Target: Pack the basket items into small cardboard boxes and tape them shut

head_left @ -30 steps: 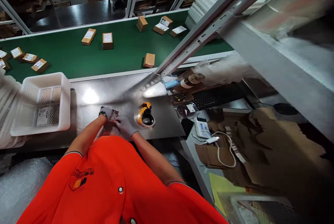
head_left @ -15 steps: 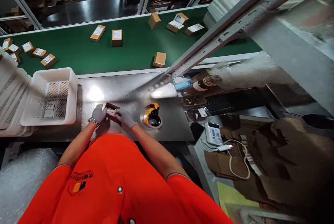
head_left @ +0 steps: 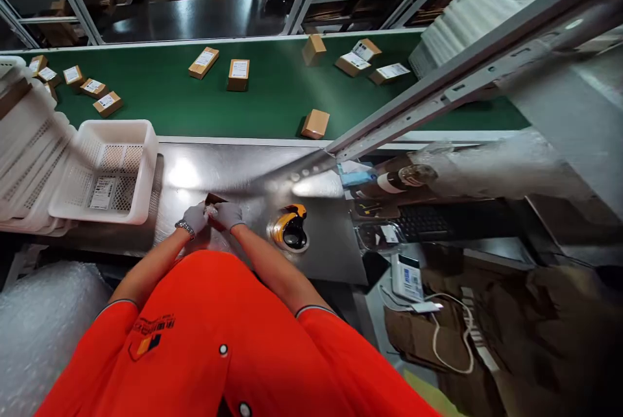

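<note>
Steel bench (head_left: 253,174) fronts a green conveyor (head_left: 272,96) of white-labelled cartons, print unreadable; left hand (head_left: 195,217) and right hand (head_left: 228,214), gloved, meet, clamped on a small brown carton (head_left: 213,200) at the near edge.

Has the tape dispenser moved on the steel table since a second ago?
No. The tape dispenser sits at the same spot relative to the steel table edge and keyboard; only the camera shifted.

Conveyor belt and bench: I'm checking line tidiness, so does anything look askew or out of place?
Mildly. The boxes on the green belt lie at mixed angles, and one box sits alone near the bench-side edge. The left hand and right hand hold a small brown item; nothing looks spilled.
</note>
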`<state>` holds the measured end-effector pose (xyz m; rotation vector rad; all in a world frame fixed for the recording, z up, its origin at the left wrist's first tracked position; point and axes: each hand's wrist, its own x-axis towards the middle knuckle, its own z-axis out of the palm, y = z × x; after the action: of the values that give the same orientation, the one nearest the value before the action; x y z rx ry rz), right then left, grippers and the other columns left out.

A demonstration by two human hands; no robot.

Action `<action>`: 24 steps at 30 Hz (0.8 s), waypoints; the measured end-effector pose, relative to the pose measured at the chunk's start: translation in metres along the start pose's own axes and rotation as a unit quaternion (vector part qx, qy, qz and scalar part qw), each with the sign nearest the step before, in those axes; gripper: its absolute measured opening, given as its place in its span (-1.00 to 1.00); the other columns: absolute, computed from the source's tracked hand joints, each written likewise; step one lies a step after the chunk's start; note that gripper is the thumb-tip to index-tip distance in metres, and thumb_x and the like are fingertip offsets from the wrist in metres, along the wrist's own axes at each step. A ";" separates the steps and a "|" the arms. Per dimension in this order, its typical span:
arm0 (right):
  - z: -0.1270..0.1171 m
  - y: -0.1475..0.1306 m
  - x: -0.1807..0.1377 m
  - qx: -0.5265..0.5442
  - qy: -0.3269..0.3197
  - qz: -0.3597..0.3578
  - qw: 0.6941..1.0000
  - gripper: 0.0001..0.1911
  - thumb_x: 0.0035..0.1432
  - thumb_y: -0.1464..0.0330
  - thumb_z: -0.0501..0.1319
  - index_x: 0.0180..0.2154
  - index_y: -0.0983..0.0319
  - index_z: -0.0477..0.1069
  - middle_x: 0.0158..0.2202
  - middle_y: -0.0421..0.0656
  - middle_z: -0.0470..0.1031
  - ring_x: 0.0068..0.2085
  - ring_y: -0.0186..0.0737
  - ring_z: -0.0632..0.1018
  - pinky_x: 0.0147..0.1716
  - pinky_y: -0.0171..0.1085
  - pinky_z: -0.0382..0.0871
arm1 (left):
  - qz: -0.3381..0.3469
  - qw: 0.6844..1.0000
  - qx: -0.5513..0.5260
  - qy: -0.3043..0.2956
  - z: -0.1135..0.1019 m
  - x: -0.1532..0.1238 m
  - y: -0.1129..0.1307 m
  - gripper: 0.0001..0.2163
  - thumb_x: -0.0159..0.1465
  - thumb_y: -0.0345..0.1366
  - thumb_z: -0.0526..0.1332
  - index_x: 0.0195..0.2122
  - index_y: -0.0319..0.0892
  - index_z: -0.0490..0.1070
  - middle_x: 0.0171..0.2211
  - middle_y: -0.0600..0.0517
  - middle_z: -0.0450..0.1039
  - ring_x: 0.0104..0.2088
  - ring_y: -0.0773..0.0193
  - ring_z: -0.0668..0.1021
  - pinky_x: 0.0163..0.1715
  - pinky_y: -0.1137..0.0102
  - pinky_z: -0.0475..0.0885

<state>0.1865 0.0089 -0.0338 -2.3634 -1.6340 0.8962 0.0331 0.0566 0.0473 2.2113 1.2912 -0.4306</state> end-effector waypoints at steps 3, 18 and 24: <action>-0.002 0.004 -0.004 0.006 -0.003 -0.017 1.000 -0.61 0.41 0.11 0.44 0.14 0.12 0.79 -0.02 0.05 0.84 0.06 0.13 0.79 0.02 -0.17 0.57 | -0.033 0.999 -0.005 0.010 0.000 -0.001 0.006 -0.57 0.65 -0.17 0.20 0.45 -0.19 0.44 0.19 -0.29 0.72 0.19 -0.02 0.75 0.09 0.32 0.55; -0.008 0.036 -0.015 0.061 -0.052 -0.203 0.976 -0.67 0.52 0.33 0.27 0.15 0.16 0.77 0.19 0.02 0.76 0.18 -0.01 0.72 0.32 -0.11 0.53 | 0.117 0.988 0.086 -0.047 0.006 0.002 0.002 -0.58 0.67 -0.11 0.09 0.28 -0.23 0.63 0.51 -0.31 0.37 0.35 -0.08 0.59 0.35 0.18 0.52; -0.011 0.054 -0.027 0.190 -0.055 -0.174 0.965 -0.49 0.47 0.38 0.22 0.35 0.10 0.66 0.41 -0.08 0.66 0.39 0.04 0.65 0.44 0.00 0.50 | 0.124 0.983 0.087 -0.100 -0.015 0.031 -0.012 -0.70 0.53 -0.15 0.33 0.17 -0.11 0.74 0.40 -0.24 0.48 0.17 -0.01 0.71 0.24 0.26 0.55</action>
<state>0.2300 -0.0347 -0.0374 -1.7363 -1.6640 1.1565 0.0374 0.0923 0.0400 2.3646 0.8893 -0.6713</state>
